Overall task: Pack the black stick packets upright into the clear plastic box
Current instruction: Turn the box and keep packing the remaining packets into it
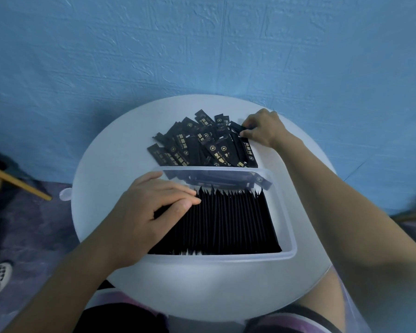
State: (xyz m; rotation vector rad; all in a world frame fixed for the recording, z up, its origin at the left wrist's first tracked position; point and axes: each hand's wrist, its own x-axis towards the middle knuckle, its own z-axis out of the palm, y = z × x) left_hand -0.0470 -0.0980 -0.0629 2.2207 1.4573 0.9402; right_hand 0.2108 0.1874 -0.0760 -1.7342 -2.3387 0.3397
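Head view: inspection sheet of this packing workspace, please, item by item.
Surface: round white table, bearing the box and the pile.
Job's things: clear plastic box holds upright packets across most of its width, with a gap at its right; loose pile lies behind it.
Clutter: nothing seen.
Hands: left hand rests its fingers on the upright packets' tops; right hand pinches a loose packet at the pile's right edge.
Cables: nothing seen.
Surroundings: blue textured wall; wooden stick and checkered shoe at left.
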